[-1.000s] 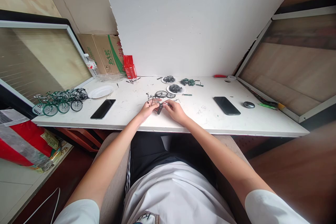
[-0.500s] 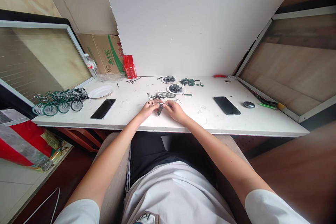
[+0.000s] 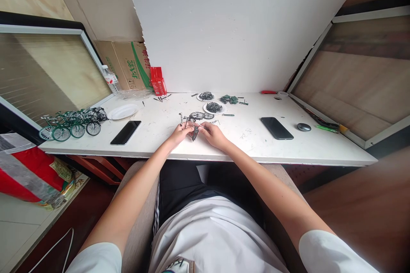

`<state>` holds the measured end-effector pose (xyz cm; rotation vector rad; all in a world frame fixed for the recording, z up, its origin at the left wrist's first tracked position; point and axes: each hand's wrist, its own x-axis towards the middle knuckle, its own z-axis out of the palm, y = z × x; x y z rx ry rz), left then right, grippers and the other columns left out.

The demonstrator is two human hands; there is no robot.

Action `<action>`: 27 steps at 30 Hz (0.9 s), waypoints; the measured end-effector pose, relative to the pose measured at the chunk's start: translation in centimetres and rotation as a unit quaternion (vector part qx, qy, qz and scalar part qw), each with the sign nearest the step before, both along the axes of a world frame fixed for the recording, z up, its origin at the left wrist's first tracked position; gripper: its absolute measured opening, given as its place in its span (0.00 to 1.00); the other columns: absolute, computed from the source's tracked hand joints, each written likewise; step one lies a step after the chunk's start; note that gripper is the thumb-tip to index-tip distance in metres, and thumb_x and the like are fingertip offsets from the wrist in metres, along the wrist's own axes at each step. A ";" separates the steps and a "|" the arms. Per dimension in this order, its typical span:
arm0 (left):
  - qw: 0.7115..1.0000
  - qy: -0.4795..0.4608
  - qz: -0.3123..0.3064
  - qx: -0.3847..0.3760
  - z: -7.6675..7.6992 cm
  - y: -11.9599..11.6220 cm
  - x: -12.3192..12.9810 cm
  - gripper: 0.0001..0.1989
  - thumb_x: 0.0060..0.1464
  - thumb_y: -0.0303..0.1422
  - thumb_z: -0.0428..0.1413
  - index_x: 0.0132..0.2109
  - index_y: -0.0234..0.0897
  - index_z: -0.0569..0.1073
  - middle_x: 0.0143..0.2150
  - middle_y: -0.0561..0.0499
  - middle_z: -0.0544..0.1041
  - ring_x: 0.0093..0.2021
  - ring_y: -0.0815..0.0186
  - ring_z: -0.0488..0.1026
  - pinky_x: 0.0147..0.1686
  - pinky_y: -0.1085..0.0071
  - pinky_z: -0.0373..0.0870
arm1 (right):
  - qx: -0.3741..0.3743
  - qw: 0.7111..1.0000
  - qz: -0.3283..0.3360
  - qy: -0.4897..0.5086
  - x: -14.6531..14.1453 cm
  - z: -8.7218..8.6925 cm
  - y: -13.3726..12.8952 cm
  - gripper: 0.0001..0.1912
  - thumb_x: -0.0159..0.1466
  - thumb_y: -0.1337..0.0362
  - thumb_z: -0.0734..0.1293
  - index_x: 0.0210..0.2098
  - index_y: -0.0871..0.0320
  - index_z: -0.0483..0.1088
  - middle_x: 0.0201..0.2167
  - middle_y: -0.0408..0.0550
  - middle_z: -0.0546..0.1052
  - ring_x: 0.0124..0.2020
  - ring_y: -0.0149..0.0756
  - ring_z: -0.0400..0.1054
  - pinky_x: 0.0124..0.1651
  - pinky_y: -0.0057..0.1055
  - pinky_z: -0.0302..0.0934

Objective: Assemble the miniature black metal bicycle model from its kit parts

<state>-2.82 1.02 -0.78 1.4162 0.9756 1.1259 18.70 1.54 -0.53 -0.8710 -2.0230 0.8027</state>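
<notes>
Over the near middle of the table, my left hand (image 3: 178,135) is closed around a small dark model bicycle frame (image 3: 195,133), with its handlebar end (image 3: 181,117) standing up past the fingers. My right hand (image 3: 215,135) pinches the right side of the same frame; its fingertips hide the exact contact, and the two hands nearly meet. Just beyond the fingers are two small black spoked wheels (image 3: 209,116), partly overlapping. Whether they are joined to the frame I cannot tell. A white plate (image 3: 205,111) heaped with black model parts (image 3: 214,107) stands right behind them.
Finished-looking model bicycles (image 3: 77,130) line the left end, near an empty white plate (image 3: 123,111) and a phone (image 3: 126,132). Another phone (image 3: 277,128) and a mouse (image 3: 304,127) lie right. Green pieces (image 3: 229,99) and a second parts plate (image 3: 199,97) sit farther back, before a white board (image 3: 240,38).
</notes>
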 end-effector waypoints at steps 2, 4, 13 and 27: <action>1.000 -0.001 0.003 -0.001 0.0 0.0 0.0 0.20 0.54 0.39 0.63 0.50 0.32 0.83 0.44 0.41 0.85 0.39 0.60 0.80 0.33 0.68 0.76 | 0.000 1.000 0.000 0.001 0.0 0.0 -0.1 0.20 0.76 0.47 0.61 0.40 0.56 0.72 0.36 0.47 0.78 0.37 0.38 0.69 0.45 0.34 0.62; 1.000 -0.002 0.007 -0.002 0.0 0.0 0.1 0.19 0.54 0.39 0.63 0.50 0.32 0.83 0.44 0.41 0.85 0.39 0.59 0.81 0.33 0.68 0.76 | -0.001 1.000 -0.003 0.003 0.0 0.0 -0.1 0.20 0.76 0.46 0.62 0.40 0.55 0.72 0.36 0.46 0.77 0.36 0.38 0.68 0.44 0.34 0.62; 1.000 -0.015 0.015 -0.023 0.5 -0.4 0.3 0.17 0.53 0.40 0.63 0.46 0.34 0.80 0.42 0.41 0.85 0.42 0.54 0.84 0.35 0.65 0.76 | -0.008 0.999 -0.029 0.017 -0.2 -0.5 0.3 0.23 0.79 0.45 0.56 0.39 0.54 0.69 0.36 0.46 0.76 0.38 0.39 0.69 0.46 0.34 0.61; 0.999 -0.029 0.036 -0.023 1.0 -0.8 0.4 0.19 0.48 0.40 0.65 0.45 0.33 0.80 0.40 0.44 0.84 0.36 0.61 0.79 0.33 0.67 0.73 | -0.005 1.000 -0.007 0.019 -0.1 -0.2 -0.2 0.21 0.77 0.44 0.62 0.44 0.55 0.72 0.38 0.47 0.78 0.37 0.39 0.69 0.45 0.35 0.61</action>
